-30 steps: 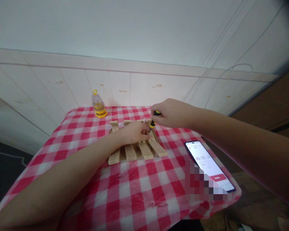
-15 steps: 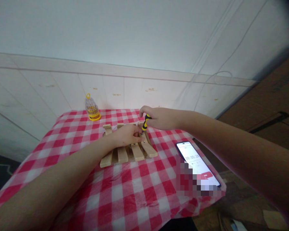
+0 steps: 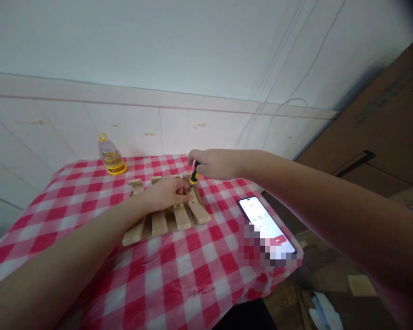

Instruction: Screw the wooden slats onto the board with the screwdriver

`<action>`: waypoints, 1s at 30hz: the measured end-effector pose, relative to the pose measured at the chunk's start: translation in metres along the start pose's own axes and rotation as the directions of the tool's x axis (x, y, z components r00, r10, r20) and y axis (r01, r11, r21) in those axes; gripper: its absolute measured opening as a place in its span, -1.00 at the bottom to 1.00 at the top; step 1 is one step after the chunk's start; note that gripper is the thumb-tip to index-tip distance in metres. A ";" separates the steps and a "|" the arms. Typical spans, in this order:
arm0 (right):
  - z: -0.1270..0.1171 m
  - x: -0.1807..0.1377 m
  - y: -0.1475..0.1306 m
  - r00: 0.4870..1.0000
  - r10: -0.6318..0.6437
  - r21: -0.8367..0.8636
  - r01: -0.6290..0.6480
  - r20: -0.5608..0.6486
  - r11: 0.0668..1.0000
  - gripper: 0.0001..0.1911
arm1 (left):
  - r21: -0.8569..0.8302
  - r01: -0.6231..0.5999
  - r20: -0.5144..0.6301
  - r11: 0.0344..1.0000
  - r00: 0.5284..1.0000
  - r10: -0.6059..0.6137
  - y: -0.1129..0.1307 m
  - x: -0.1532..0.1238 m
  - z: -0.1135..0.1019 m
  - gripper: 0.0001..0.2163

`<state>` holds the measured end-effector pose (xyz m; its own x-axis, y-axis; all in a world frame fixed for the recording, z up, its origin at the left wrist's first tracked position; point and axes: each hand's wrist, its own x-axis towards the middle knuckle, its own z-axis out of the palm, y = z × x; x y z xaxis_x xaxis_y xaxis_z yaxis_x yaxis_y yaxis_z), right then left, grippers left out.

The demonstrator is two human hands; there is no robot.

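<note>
A slatted wooden rack [image 3: 158,222] lies flat on the red-and-white checked tablecloth [image 3: 179,279]. My left hand [image 3: 167,193] rests on its slats, fingers curled and pinched together by the tip of a small black-and-yellow screwdriver [image 3: 194,174]. My right hand [image 3: 213,163] grips the screwdriver's handle from above and holds it nearly upright, tip down on the rack's far right slat. Whatever my left fingers pinch is too small to make out.
A phone [image 3: 265,223] with a running timer lies face up near the table's right edge. A small clear-and-yellow container [image 3: 111,157] stands at the far left corner, close to the white wall. Cardboard [image 3: 371,119] and floor clutter sit to the right.
The view has swung to the right, so everything sits further left in the picture. Both hands stay on the rack and the screwdriver stands more upright; the timer has counted up.
</note>
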<state>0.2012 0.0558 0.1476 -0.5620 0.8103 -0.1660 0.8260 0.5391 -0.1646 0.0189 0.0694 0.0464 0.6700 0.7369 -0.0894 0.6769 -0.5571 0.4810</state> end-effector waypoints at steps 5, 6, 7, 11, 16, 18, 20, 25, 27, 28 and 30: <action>0.007 0.007 -0.002 0.985 0.055 -0.292 -0.103 -0.166 0.951 -0.47 | 0.028 0.048 -0.026 0.998 0.999 -0.048 0.000 0.001 0.001 -0.73; 0.008 0.009 -0.002 0.974 0.108 -0.308 -0.167 -0.200 0.937 -0.40 | 0.029 0.029 -0.029 0.999 0.999 -0.028 -0.001 0.002 0.002 -0.72; 0.010 0.010 -0.002 0.963 0.151 -0.307 -0.217 -0.224 0.927 -0.36 | 0.029 0.011 -0.030 1.000 0.999 -0.010 -0.002 0.002 0.002 -0.71; 0.014 0.007 -0.003 0.969 0.140 -0.204 -0.182 -0.204 0.962 -0.43 | 0.039 -0.002 -0.028 0.999 1.000 0.003 -0.005 0.003 0.004 -0.69; 0.014 -0.006 -0.007 0.992 0.028 -0.179 -0.050 -0.123 0.983 -0.56 | 0.010 -0.017 -0.031 1.000 0.999 0.018 -0.002 0.001 0.003 -0.74; 0.014 -0.004 -0.008 0.992 0.023 -0.222 -0.051 -0.125 0.974 -0.58 | 0.013 -0.005 -0.021 1.000 1.000 0.005 0.000 0.000 0.002 -0.75; 0.013 0.002 -0.008 0.981 0.098 -0.264 -0.141 -0.169 0.954 -0.52 | 0.014 -0.002 -0.005 1.000 1.000 0.002 0.003 -0.001 0.001 -0.74; 0.015 0.016 -0.001 0.919 0.282 -0.242 -0.349 -0.274 0.905 -0.33 | -0.025 -0.022 -0.001 0.999 1.000 0.022 0.004 -0.001 0.000 -0.75; 0.018 0.014 0.000 0.938 0.203 -0.187 -0.261 -0.282 0.947 -0.47 | -0.023 -0.028 -0.001 0.999 1.000 0.028 0.002 -0.001 0.000 -0.76; 0.020 0.012 -0.001 0.948 0.156 -0.169 -0.207 -0.277 0.963 -0.54 | -0.018 -0.035 -0.001 0.999 0.999 0.035 0.001 -0.001 0.000 -0.76; 0.021 0.006 -0.002 0.964 0.101 -0.167 -0.145 -0.246 0.975 -0.60 | -0.001 -0.045 -0.008 0.999 0.999 0.045 -0.001 0.000 0.001 -0.75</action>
<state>0.1953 0.0547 0.1262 -0.4475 0.8921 0.0628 0.8943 0.4468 0.0255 0.0185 0.0692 0.0453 0.6976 0.7139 -0.0606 0.6455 -0.5895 0.4857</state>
